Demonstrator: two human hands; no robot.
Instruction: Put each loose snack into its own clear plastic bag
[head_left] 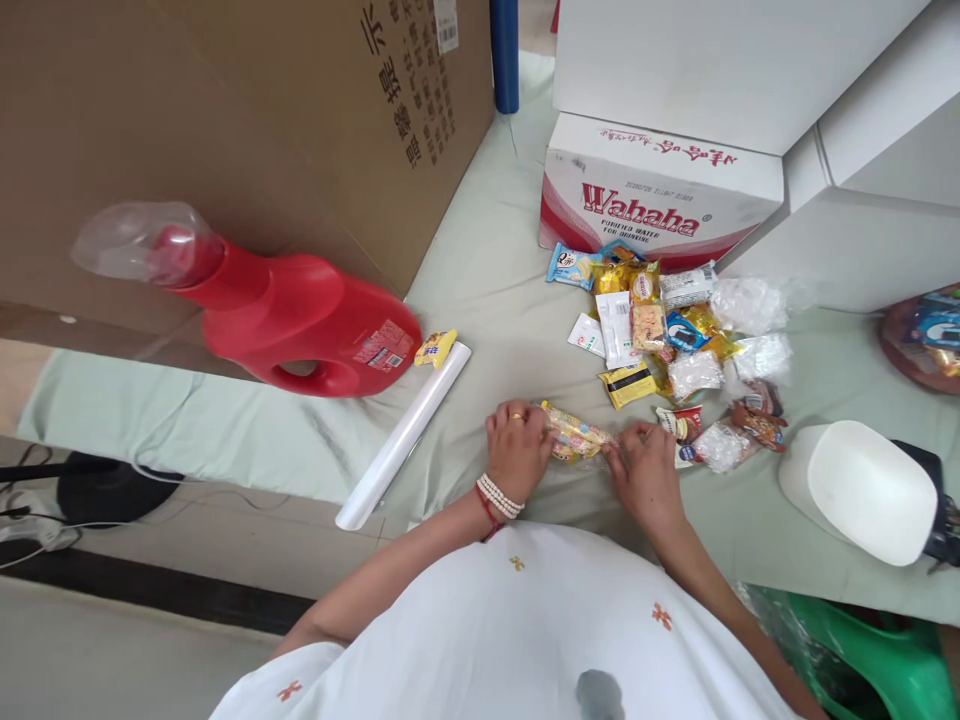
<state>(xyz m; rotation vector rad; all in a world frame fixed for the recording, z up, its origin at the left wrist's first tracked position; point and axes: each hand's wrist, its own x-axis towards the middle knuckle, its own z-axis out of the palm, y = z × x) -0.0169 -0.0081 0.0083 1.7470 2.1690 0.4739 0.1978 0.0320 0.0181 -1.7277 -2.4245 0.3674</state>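
Observation:
A long yellow patterned snack packet (577,434) lies on the pale green cloth near my body. My left hand (517,440), with a ring and a beaded bracelet, has its fingers closed on the packet's left end. At the other end, the fingertips of my right hand (646,475) pinch its clear wrapper. Just beyond is a loose pile of wrapped snacks, with a yellow and black packet (628,385) and a small red and white packet (679,423) closest to my hands.
A white roll (405,435), a small yellow packet (435,348) and a red jug (315,325) are on the left before a large cardboard box (247,120). A Wahaha carton (652,205) stands behind the pile. On the right are a white container (862,490) and a snack bowl (896,345).

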